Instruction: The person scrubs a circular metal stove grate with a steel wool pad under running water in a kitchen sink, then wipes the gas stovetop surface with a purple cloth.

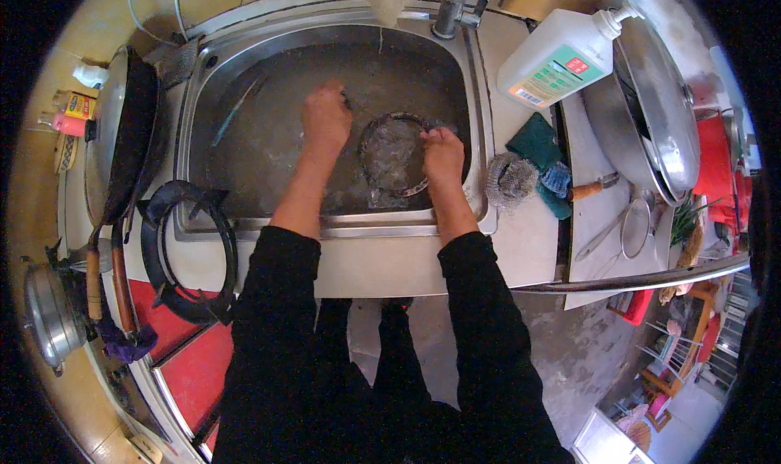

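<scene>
Murky water fills a stainless steel sink before me. My right hand grips the right side of a dark metal ring, which lies partly in the water. Over the sink's middle, my left hand is curled, with a small dark thing at its fingers that I cannot make out. Left of it, a thin bluish strip shows in the water. A black wok ring or burner pan support rests at the sink's front left corner. To the right of the sink lie a steel wool scrubber and a green scouring pad.
A faucet stands behind the sink. A white pump bottle, a large lidded metal pot, a wooden-handled knife and a small strainer are at the right. A black wok leans at the left.
</scene>
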Action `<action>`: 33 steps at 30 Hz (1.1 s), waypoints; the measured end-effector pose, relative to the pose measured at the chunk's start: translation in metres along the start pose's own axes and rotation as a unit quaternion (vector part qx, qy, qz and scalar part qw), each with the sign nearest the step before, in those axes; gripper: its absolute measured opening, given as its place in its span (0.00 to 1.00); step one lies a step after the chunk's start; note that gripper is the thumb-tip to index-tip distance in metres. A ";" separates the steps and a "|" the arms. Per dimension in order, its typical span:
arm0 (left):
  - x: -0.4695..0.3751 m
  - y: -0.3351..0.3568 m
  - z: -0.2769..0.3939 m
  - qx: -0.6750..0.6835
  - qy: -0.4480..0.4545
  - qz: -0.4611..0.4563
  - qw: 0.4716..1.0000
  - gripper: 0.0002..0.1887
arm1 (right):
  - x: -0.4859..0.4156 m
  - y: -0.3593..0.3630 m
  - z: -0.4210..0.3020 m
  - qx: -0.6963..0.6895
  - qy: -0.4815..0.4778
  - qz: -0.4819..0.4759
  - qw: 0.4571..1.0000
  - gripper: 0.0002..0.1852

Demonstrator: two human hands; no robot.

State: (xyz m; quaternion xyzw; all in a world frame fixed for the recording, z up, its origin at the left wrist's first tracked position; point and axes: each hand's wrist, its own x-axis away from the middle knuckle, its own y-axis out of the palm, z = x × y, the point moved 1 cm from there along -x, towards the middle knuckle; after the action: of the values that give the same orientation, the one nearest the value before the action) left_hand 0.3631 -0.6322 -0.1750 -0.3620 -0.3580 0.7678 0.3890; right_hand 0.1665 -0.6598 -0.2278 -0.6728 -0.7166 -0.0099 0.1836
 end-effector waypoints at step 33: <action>0.023 0.045 0.064 0.146 0.124 -0.068 0.979 0.12 | 0.020 -0.008 -0.034 -0.254 0.132 -0.082 0.955 0.07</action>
State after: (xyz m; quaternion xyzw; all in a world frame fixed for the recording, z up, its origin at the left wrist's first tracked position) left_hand 0.2841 -0.6498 -0.1880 -0.3686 -0.2153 0.7326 0.5302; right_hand 0.1670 -0.6502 -0.1887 -0.6287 -0.7128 -0.2951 0.0978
